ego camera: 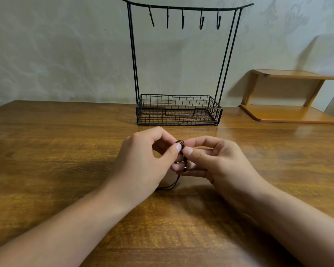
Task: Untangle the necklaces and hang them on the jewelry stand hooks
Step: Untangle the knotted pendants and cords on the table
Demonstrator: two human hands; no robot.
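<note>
The person sits at a brown wooden table (56,151) with both forearms stretched out over it, hands meeting just in front of a black wire jewelry stand (178,110). Between the hands is a small tangle of dark cord necklaces (180,144) with a few reddish-brown beads strung on them. The left hand (143,160) pinches the top of the tangle between thumb and forefinger, its other fingers curled underneath. The right hand (216,160) pinches the same knot from the other side, thumb tip almost touching the left thumb, and its lower fingers cup the beaded part of the cords. A small loop of cord pokes up above the two thumbs. Below the hands, a thin doubled strand trails down to the tabletop on the near side of the stand and lies there in a short curve, partly hidden under the left hand.

The stand has a mesh basket base resting on the table and tall thin uprights carrying a curved top bar. Five black metal hooks (182,18) hang from that bar, all bare. To the right of the stand, against the pale patterned wall (56,54), sits a light orange-brown wooden shelf unit (289,112) with a lower board on the table and an upper board on slanted legs.
</note>
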